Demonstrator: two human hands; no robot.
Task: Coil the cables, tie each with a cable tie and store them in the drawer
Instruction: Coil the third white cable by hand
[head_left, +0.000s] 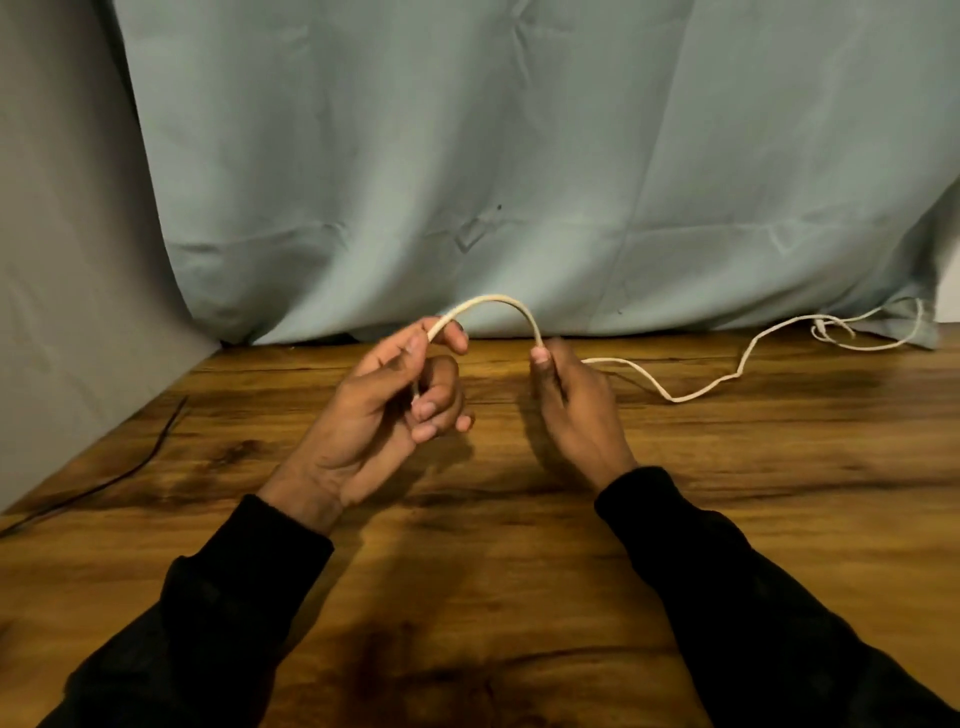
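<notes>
Coiling begins: left hand (384, 405) and right hand (569, 400) both pinch the white cable (498, 301), arched at centre frame; next, fold a loop leftward.

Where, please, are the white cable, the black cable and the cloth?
white cable (498, 300): head view, top of the arch between the hands.
black cable (156, 447): head view, its middle, on the table.
cloth (519, 156): head view, its centre.

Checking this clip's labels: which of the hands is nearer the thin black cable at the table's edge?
Left. The left hand is on the black cable's side of the table; the right hand is farther away.
</notes>
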